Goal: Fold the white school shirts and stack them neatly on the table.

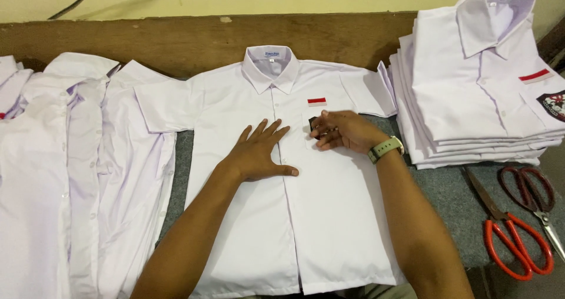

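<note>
Shirt [294, 216]: smooth white cloth, matt. Worktop [447, 199]: grey, rough felt-like covering; far edge bare worn wood. Scissors [518, 240], right: dull metal blades, glossy red plastic handles.

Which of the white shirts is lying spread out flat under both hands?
The middle shirt, buttoned and face up, with the left hand flat on it and the right hand at its chest pocket. The right-side shirts are folded and stacked; the left ones overlap loosely.
</note>
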